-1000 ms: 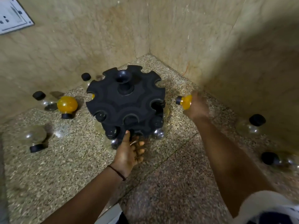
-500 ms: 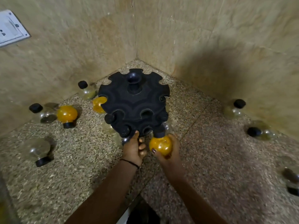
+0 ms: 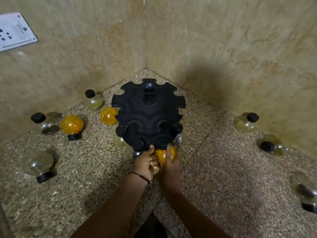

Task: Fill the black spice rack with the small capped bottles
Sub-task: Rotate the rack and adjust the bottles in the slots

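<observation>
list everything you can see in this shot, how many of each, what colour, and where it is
Spice rack: one, black, round and notched, in the floor corner; several black-capped bottles already hang in its lower tier.
Orange bottles: three; one in the right hand at the rack's near edge, one standing cap-down to the left, one lying against the rack's left side.
Clear bottles, black caps: about six loose; three left, three right.
Socket plate: one, white, upper left wall.
Walls: two, beige marble.
Floor: speckled stone.
Left hand: grip on the rack's near edge.
Right hand: grip around the orange bottle.
</observation>
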